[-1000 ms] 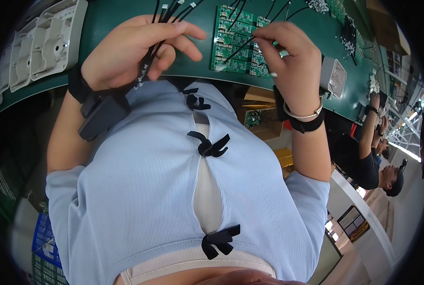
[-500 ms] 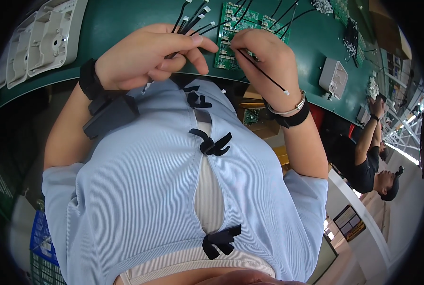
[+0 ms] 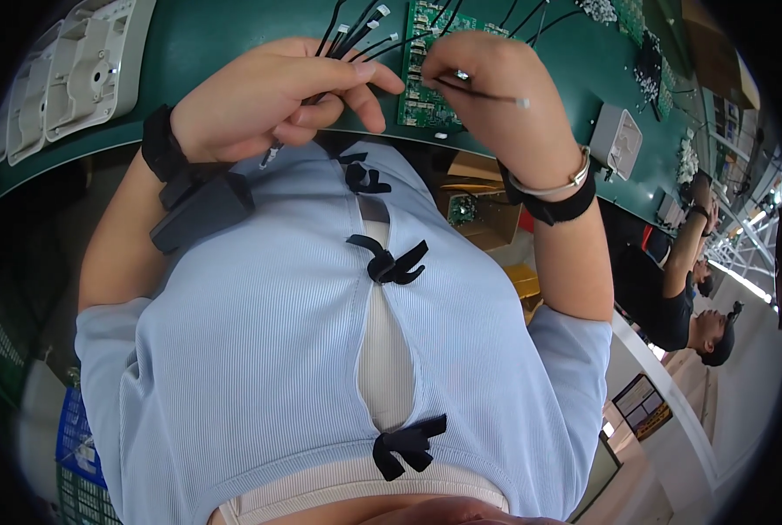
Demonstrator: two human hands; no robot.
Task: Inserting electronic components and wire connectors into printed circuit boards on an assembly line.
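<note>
My left hand (image 3: 264,101) is closed around a bundle of thin black cables (image 3: 349,42), whose white connector ends fan out beyond the fingers. Its index finger stretches toward a panel of green circuit boards (image 3: 415,83). Over that panel, my right hand (image 3: 504,83) pinches a single black cable (image 3: 480,93) at one end, near the row of white sockets along the board's left side. The cable's other end, with a white connector, sticks out across the palm and is slightly blurred. The right fingertips partly hide the pinched end. Several black cables rise from the panel behind that hand.
White plastic housings (image 3: 93,74) lie at the table's left. On the right of the green table (image 3: 570,96) sit a small white housing (image 3: 616,140), piles of small white parts (image 3: 687,162) and more boards. Below the edge is an open cardboard box (image 3: 494,220). Another person (image 3: 662,293) works at far right.
My right hand has turned and its wrist has shifted right, swinging the cable's free end upward. The left hand with the bundle has hardly moved.
</note>
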